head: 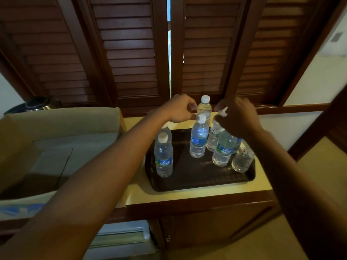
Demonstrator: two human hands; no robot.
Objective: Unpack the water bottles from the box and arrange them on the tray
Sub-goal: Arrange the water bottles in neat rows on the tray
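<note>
A dark brown tray [197, 182] lies on a yellow counter, and several clear water bottles with white caps stand on it. One bottle [163, 156] stands at the front left and another [199, 139] in the middle. At the right are two more [224, 149] [243, 156]. My right hand [238, 119] is closed over the cap of a bottle [213, 137] toward the tray's back. My left hand [180, 109] has its fingers curled, its fingertips beside the rearmost bottle [204, 107]; nothing shows inside it. The open cardboard box [56, 124] sits at the left.
Brown louvered shutters [131, 53] rise directly behind the counter. A dark rounded appliance [35, 104] stands behind the box. The counter's front edge [197, 196] runs just below the tray, with a wooden cabinet door [216, 226] under it.
</note>
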